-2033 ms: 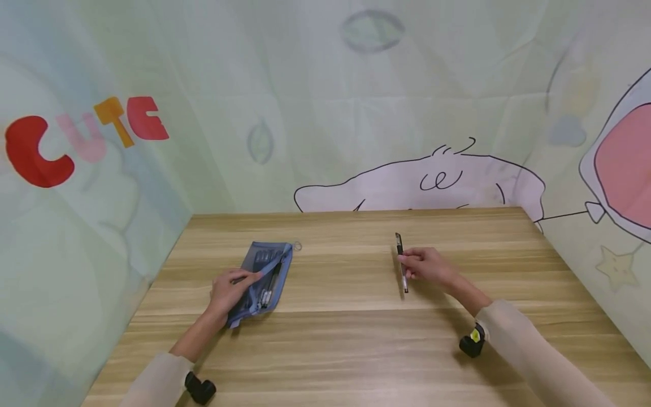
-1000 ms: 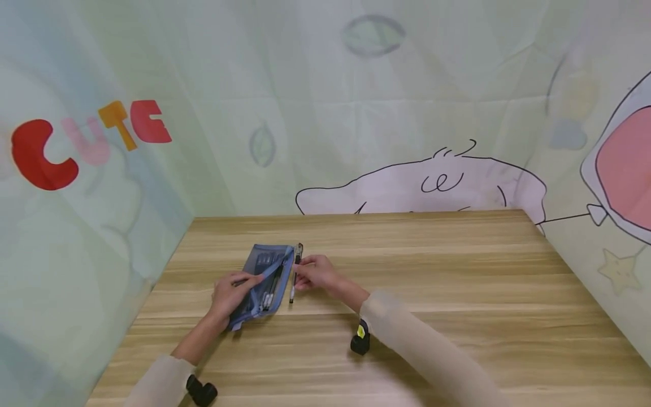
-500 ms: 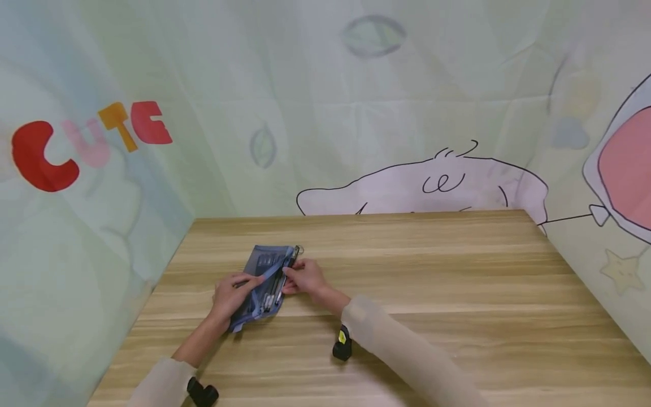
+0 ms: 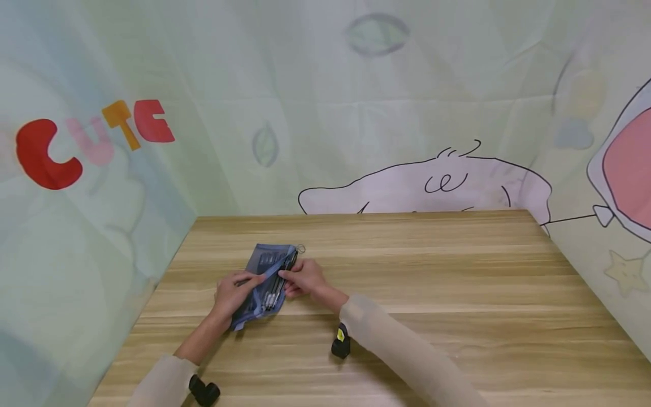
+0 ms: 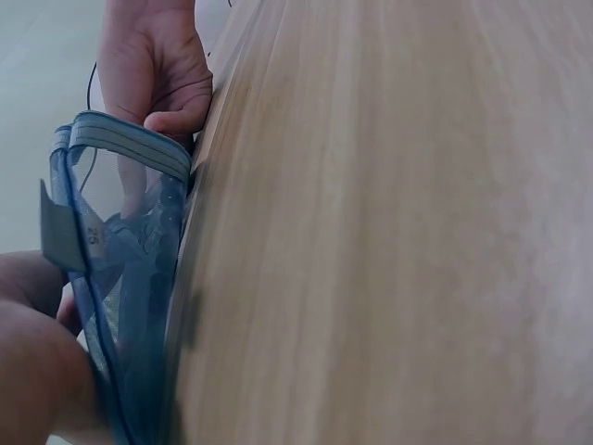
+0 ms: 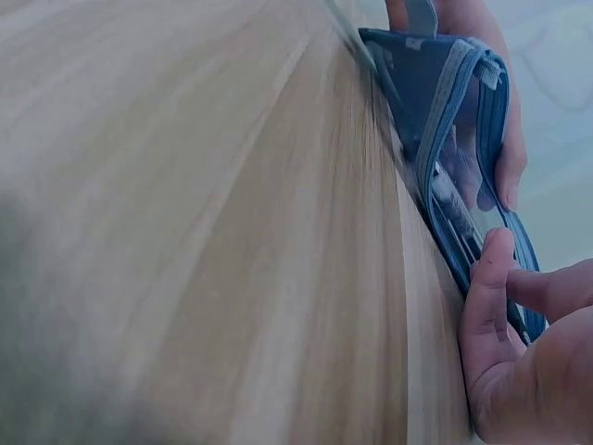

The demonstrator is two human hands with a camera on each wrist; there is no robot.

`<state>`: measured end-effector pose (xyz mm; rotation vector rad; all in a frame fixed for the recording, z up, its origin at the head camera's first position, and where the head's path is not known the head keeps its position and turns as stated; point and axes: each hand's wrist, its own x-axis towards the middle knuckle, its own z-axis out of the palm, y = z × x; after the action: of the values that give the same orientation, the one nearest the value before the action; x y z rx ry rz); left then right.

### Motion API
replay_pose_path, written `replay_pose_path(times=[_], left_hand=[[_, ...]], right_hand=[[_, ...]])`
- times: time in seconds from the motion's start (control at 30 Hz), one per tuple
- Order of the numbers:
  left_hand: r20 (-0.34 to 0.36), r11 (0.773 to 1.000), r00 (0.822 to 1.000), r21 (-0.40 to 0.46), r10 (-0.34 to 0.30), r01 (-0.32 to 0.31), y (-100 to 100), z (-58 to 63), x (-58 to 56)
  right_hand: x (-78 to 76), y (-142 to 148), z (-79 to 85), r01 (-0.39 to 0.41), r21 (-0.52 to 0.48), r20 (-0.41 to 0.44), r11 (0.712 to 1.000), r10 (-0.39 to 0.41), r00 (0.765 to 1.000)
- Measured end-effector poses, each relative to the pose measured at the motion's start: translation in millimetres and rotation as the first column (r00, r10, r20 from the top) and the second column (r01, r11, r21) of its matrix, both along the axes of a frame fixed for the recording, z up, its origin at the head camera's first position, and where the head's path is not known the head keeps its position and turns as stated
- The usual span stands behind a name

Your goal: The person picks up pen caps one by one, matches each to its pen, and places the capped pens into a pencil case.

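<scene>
A blue mesh zip pencil case (image 4: pixel 252 262) lies unzipped on the left of the table, several pens (image 4: pixel 270 299) showing in its opening. My left hand (image 4: pixel 235 294) grips its left side and holds the upper zip edge back with the thumb. At the right edge of the opening, my right hand (image 4: pixel 304 280) pinches a black-and-clear gel pen (image 4: pixel 293 260), mostly hidden by fingers and mesh. In the right wrist view, the right fingertips (image 6: pixel 498 246) are right at the lower zip edge. The left wrist view shows the case's end with a small fabric tab (image 5: pixel 63 227).
A wood-grain table (image 4: pixel 432 294) extends to the right of the hands. Printed cloth (image 4: pixel 229 113) hangs behind it and at the sides. A small ring (image 4: pixel 301 249) sits at the case's far corner. Black wrist cameras (image 4: pixel 341 342) are strapped to both sleeves.
The right hand has carried the pen left from mid-right of the table to the case and in at its opening. The left hand has kept its hold on the case.
</scene>
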<state>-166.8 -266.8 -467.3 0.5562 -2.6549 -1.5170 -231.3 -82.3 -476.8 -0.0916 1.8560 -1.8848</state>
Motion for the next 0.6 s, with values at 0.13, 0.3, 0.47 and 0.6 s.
replay_pose_path(times=[0.13,0.3,0.47,0.6], left_hand=[[-0.005,1.0,1.0,0.004,-0.002,0.002,-0.7,-1.6,-0.3],[-0.018,1.0,1.0,0.012,-0.004,0.004,-1.5,-4.3,-1.1],[-0.022,1.0,1.0,0.011,-0.001,0.001,-1.4,-4.5,-1.1],[-0.016,1.0,1.0,0.019,0.005,-0.005,-1.6,-4.0,-0.7]], right_hand=[[-1.3,0.1,0.1,-0.001,0.025,-0.01,1.0,0.002,1.0],[-1.2,-2.9,-0.6,0.043,0.026,-0.027,0.999,-0.042,0.999],[-0.2,-4.5,-2.3,0.066,-0.018,-0.022,0.998,-0.066,0.998],[4.8,-1.1,-1.8,0.032,-0.009,-0.067,0.999,-0.032,0.997]])
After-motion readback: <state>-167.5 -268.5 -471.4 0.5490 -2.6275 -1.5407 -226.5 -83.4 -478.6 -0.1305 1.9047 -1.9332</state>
